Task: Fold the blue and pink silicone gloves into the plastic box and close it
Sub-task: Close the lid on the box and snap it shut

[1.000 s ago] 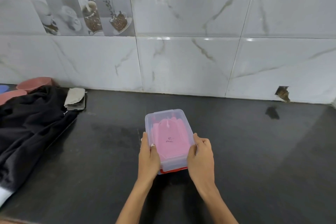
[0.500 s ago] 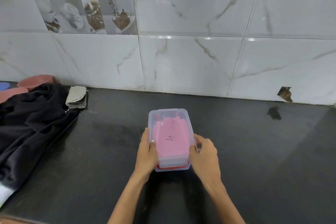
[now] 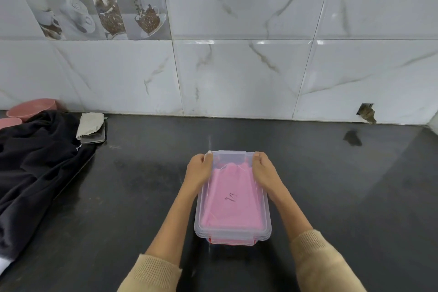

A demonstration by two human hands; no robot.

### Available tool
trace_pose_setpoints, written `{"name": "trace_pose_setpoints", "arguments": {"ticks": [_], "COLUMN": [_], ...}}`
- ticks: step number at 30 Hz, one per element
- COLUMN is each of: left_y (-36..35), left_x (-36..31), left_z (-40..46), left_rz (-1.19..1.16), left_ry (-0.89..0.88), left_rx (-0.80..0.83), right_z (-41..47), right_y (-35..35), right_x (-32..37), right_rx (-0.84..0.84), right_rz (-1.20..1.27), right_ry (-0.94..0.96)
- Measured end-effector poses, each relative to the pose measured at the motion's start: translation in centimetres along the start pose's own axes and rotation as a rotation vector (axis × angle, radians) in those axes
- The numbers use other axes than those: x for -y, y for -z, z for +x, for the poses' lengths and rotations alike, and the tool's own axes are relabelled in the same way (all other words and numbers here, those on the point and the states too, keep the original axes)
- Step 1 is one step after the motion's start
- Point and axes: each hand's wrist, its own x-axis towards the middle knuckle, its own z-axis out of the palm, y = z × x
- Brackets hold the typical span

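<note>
You stood in a home kitchen.
A glossy marble-look tiled wall (image 3: 237, 73) carried a coffee-cup picture tile (image 3: 94, 2) above your dark stone table (image 3: 331, 185), with pink bowls (image 3: 30, 108) and a phone (image 3: 94, 136) lying by it.

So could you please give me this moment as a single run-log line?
stage: closing | plastic box: lid on, pink glove inside | left hand, right hand: pressing far corners | blue glove: not visible

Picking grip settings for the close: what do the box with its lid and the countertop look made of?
The plastic box and its lid look like clear, glossy rigid plastic: the pink glove shows straight through. The countertop looks like dark polished stone, judging by its faint reflections, though a laminate is possible. Both hands, left and right, press the far corners.
</note>
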Motion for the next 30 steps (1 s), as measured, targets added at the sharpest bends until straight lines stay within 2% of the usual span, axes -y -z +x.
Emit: {"name": "trace_pose_setpoints", "arguments": {"ticks": [4,8,17,23,30], "left_y": [-0.7,-0.8,-1.2,-0.4,-0.9], "left_x": [0.9,1.0,1.8,0.6,0.5], "left_z": [1.4,2.0,2.5,3.1,3.2], "left_rz": [0.184,0.239,-0.011,-0.147,-0.034], "left_ry": [-0.006,0.015,0.074,0.35,0.376], "left_rx": [0.018,0.051,0.13,0.21,0.165], "right_z": [1.0,1.6,2.3,2.8,3.4], "right_y": [-0.4,-0.4,-0.9,-0.2,-0.5], "right_x": [-0.6,-0.5,-1.5,-0.5,-1.0], "right_rx": [-0.053,-0.048,-0.054,0.014,-0.016], "right_rz": [-0.077,-0.161,-0.103,-0.068,0.007], "right_ry": [0.028,0.021,0.03,-0.217,-0.155]}}
